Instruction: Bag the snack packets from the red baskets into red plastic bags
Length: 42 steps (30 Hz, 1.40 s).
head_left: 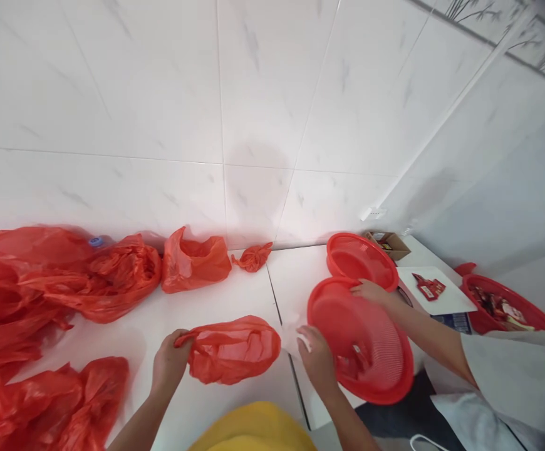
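My left hand [170, 363] is closed on the gathered left end of a red plastic bag [232, 360], whose wide mouth faces up over the white table. My right hand [318, 358] is beside the left rim of a red plastic basket [394, 385], fingers curled. Something small and whitish shows at its fingertips, with a faint translucent patch to the left; I cannot make out what it is. A few red packets [354, 360] lie in the basket. Another person's hand [369, 291] rests at the basket's far rim.
Filled or crumpled red bags [66, 282] cover the table's left side. An upright bag [195, 263] and a knotted one [254, 257] stand near the wall. On the right are another basket [361, 257], a cardboard box [397, 247], a white board [455, 304] with packets and a filled basket [530, 307].
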### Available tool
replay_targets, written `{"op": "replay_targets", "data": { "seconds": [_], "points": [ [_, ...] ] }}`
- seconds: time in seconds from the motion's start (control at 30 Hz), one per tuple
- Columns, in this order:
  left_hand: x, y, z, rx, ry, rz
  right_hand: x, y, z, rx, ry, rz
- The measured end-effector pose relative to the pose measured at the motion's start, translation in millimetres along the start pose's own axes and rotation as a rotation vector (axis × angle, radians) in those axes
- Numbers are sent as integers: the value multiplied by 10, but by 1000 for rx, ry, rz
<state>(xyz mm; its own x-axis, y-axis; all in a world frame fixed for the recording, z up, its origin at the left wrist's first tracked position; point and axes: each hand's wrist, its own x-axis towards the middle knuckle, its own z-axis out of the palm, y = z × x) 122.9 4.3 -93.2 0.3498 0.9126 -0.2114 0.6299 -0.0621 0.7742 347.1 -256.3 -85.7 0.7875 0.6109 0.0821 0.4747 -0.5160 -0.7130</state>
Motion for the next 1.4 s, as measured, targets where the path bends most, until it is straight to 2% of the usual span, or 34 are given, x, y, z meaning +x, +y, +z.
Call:
{"op": "replay_targets", "data": {
  "seconds": [0.07,0.1,0.23,0.37,0.5,0.6,0.7,0.8,0.83,0.9,1.0,1.07,1.17,1.27,1.4],
  "points": [
    [-33,49,-25,-61,1,-49,-36,235,-197,-140,137,25],
    [-45,65,-36,-100,7,-76,-66,364,-263,-199,153,34],
    [-39,47,-79,-313,22,-199,-220,805,-275,-377,39,6],
    [-19,-13,-106,-573,78,-356,-205,947,-74,-473,-55,-68],
    [-69,-11,-123,-705,115,-450,94,821,76,-464,-36,-99],
    [-130,6,-138,-717,122,-463,342,621,144,-458,87,-99],
    [-184,-9,-152,-716,121,-464,416,420,261,-390,167,-155],
    [-229,-80,-162,-711,117,-469,285,342,479,-276,-16,-254],
    [-244,-114,-164,-710,118,-473,220,358,563,-269,-71,-247],
    [-274,-189,-164,-704,126,-487,105,443,721,-319,-82,-110],
    [-317,-288,-153,-689,122,-502,25,614,884,-416,22,227],
    [-340,-330,-141,-679,107,-506,26,684,944,-425,2,322],
    [-355,-365,-122,-666,82,-504,56,655,1002,-332,-146,246],
    [-342,-389,-106,-654,67,-491,132,465,1050,-174,-292,116],
    [-315,-402,-90,-651,69,-500,465,36,1079,-92,-322,-44]
  ]
}}
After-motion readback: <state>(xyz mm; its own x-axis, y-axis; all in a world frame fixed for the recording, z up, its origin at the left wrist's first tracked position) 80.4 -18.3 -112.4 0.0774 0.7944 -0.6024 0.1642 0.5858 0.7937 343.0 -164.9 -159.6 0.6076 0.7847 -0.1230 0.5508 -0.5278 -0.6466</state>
